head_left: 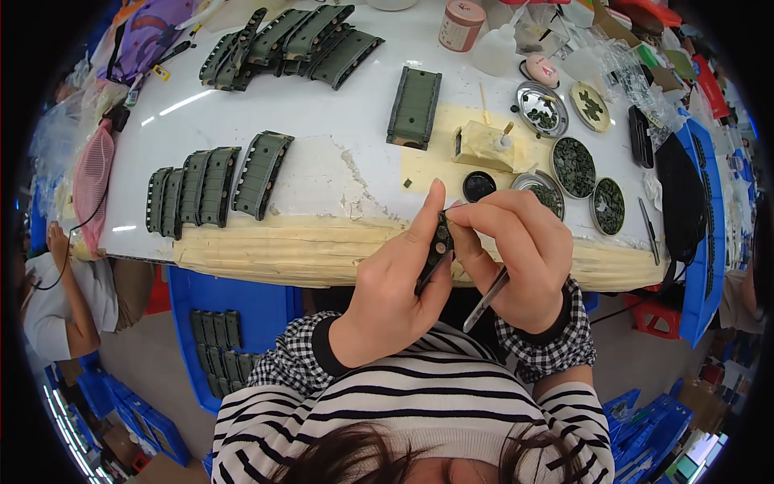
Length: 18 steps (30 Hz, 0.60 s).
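Close to the table's padded front edge, my left hand (383, 286) is closed on a dark green molded part (439, 244) with round studs, held tilted on edge. The fingertips of my right hand (528, 250) pinch at the upper end of this part; whether a small piece sits between them is hidden. Silver tweezers (486, 300) lie in the palm of that right hand, pointing down toward my body. Just beyond my fingers are a round black cap (479, 186) and a tin of small dark green pieces (548, 190), partly covered by my right hand.
Similar green parts form a pile (290, 47) and a row (193, 189) on the left; one part (414, 109) lies alone. More tins (574, 167) and a tape-wrapped block (488, 147) stand right. A blue bin (189, 323) is below; another person (60, 298) sits left.
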Available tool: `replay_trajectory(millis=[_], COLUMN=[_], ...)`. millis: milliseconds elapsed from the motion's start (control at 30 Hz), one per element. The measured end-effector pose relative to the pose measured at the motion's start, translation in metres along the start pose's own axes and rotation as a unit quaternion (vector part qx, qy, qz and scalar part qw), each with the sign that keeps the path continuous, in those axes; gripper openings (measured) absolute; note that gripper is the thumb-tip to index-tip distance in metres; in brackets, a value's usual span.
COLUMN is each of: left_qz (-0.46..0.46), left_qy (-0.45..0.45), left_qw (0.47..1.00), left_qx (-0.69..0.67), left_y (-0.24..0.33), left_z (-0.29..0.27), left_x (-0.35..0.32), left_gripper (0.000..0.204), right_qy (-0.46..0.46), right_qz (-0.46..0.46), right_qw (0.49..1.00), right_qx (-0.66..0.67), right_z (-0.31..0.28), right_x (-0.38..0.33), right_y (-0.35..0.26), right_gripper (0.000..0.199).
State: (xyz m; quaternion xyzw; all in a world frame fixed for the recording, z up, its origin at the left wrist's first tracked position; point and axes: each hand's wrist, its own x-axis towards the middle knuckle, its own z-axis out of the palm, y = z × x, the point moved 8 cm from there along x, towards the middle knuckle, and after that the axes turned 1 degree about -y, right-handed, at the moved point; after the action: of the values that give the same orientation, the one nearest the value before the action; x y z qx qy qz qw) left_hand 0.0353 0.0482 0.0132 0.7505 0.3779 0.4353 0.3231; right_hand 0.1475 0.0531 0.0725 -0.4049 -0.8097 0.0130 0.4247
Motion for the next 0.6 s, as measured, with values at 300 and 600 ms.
replay_trajectory(millis=[300,600], left_qz=[0.036,0.017], left_qy=[0.027,0.020], left_qw=[0.999,0.999], left_qx=[0.025,0.030], left_y=[0.0058,0.0005], left_z=[0.0003,0.0004], left_x=[0.0025,0.0006], left_gripper=[0.071,0.074], right_qy=[-0.042,-0.084], right_qz=[-0.055,-0.049], right_qw=[0.996,0.993], right_qx=[-0.062,-0.071], right_z=[-0.0017,0.0046], right_x=[0.0008,-0.0031], right_y=[-0.0077,-0.0078], right_gripper=[0.030,0.034])
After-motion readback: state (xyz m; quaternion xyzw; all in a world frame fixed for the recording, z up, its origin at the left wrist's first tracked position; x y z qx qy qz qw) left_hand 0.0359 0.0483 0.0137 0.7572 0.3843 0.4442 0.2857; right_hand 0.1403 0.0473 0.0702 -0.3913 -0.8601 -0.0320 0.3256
